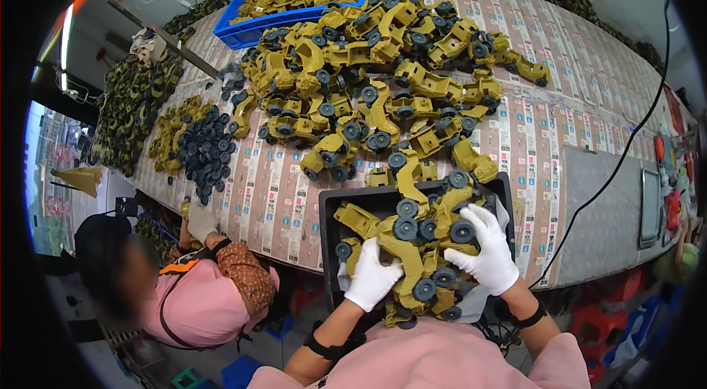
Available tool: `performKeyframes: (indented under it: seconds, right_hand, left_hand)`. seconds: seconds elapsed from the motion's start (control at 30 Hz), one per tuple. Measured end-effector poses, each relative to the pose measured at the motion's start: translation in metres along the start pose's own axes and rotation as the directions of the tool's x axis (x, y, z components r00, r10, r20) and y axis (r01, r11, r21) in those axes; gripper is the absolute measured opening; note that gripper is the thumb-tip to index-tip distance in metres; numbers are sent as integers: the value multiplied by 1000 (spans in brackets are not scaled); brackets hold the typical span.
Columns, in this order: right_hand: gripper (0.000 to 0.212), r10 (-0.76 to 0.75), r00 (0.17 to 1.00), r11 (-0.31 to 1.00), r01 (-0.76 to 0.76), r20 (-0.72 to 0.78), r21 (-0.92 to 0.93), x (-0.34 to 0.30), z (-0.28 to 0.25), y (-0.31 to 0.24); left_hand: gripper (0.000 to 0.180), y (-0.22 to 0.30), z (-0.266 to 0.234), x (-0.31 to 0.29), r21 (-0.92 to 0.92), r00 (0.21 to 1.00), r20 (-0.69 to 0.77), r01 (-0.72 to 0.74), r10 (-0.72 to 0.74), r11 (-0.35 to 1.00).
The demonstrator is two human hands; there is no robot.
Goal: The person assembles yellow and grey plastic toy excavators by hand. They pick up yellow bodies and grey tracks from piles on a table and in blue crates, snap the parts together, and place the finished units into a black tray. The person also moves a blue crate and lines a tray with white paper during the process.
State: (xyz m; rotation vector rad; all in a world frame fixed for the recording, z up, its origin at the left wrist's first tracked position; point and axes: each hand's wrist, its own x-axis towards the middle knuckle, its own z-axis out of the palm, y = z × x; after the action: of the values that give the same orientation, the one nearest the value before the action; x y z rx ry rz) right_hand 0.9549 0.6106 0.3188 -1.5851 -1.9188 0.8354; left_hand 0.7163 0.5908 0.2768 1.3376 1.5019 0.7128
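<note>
A black tray (328, 242) in front of me is heaped with olive-yellow plastic toy vehicles that have dark grey wheels. My left hand (372, 278), in a white glove, is closed at the edge of a toy vehicle (405, 260), its thumb against the yellow body. My right hand (486, 253), also white-gloved, curves around a wheeled toy vehicle (446, 214) on the heap's right side, with a dark wheel (462, 232) between its thumb and fingers. Parts of both hands' fingers are hidden by the toys. A grey-white plastic sheet (475, 306) shows at the tray's lower right.
Beyond the tray spreads a big pile of similar toy vehicles (368, 57). A blue crate (243, 35) of yellow bodies stands at the far left. Loose dark wheels (206, 149) lie near a gloved co-worker in pink (202, 300). A black cable (615, 175) crosses the table's right side.
</note>
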Motion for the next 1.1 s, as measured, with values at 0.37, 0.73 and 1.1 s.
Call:
performKeyframes:
  seconds: [0.37, 0.73, 1.1]
  right_hand:
    - [63, 345, 939, 938, -344, -3, 32, -65, 1, 30]
    - [34, 222, 975, 967, -218, -20, 134, -41, -41, 34]
    - [78, 517, 734, 648, -672, 440, 359, 173, -12, 169]
  left_hand:
    - [71, 33, -25, -50, 400, 941, -84, -268, 326, 876]
    - [41, -11, -42, -50, 535, 977, -39, -158, 211, 830]
    - [76, -98, -121, 171, -254, 855, -463, 123, -232, 959]
